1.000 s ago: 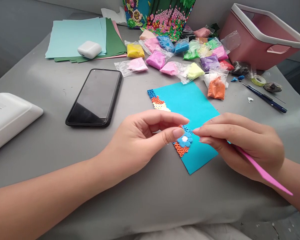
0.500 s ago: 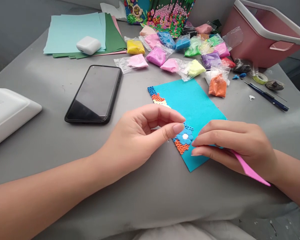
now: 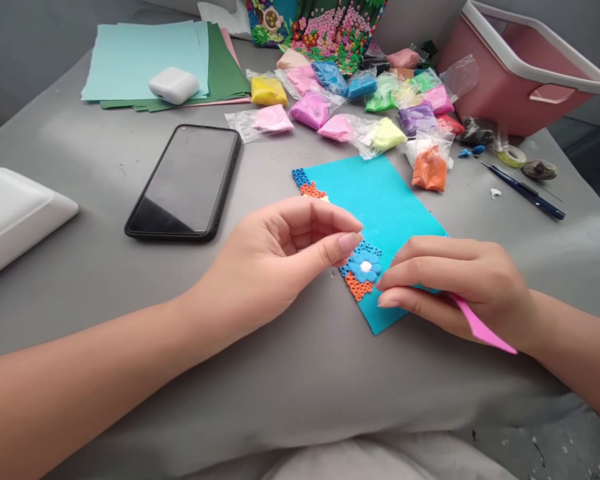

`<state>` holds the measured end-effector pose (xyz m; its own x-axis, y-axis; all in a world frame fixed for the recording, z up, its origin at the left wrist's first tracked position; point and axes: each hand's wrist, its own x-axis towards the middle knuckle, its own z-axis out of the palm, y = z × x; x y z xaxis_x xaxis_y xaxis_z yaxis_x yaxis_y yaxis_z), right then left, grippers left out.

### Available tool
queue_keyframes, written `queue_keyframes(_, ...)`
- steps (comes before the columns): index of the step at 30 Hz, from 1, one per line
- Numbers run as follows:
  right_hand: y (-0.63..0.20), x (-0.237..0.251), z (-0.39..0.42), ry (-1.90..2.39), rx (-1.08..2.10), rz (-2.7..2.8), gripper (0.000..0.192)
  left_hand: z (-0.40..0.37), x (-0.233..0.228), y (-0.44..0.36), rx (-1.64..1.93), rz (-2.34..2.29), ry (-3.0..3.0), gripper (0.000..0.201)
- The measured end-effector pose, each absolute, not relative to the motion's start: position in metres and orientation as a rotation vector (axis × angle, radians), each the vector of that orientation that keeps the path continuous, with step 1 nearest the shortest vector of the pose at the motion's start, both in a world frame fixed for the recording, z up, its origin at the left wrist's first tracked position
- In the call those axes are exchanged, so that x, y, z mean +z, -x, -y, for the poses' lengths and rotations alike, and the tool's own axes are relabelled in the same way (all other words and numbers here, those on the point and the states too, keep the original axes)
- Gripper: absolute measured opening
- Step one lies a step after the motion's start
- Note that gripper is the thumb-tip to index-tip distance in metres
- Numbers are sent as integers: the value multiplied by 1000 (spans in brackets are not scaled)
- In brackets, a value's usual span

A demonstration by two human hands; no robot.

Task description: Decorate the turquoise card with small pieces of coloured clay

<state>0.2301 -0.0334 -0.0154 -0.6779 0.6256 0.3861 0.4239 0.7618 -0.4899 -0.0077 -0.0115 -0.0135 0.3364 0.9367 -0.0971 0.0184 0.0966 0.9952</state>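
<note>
Card (image 3: pixel 380 200) is lying near the table's (image 3: pixel 80 280) front edge; right hand (image 3: pixel 460 287) is gripping a pink tool (image 3: pixel 483 330) and touching it, left hand (image 3: pixel 280 257) is pinching narrowly beside the flower (image 3: pixel 365 267).

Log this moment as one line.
left hand: pinched above flower | right hand: holds pink tool, rests on blue sheet

Matt foam sheet (image 3: pixel 385 200), glossy phone (image 3: pixel 185 183) (glass-fronted), smooth plastic tool (image 3: pixel 483 329)

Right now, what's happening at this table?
A person is doing clay craft on a turquoise card. The right hand holds a pink modelling tool, fingertips beside a blue clay flower on the card's edge. The left hand pinches thumb to forefinger just left of it. Clay bags, a black phone lie behind.
</note>
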Motion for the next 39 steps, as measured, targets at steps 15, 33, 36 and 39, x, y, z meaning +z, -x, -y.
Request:
queue_keyframes(15, -235, -23, 34, 832, 563, 2484, 22, 12, -15, 8, 881, -953, -1189, 18)
queue_keyframes(33, -237, -18, 30, 621, 202, 2676, 25, 14, -21, 8, 979, -893, -1467, 11)
queue_keyframes(36, -237, -19, 29, 591, 122, 2709, 25, 16, -23, 10, 958, -849, -1697, 5)
queue_keyframes(39, -237, -20, 29, 573, 87, 2704, 24, 16, -25, 11, 877, -782, -1801, 8)
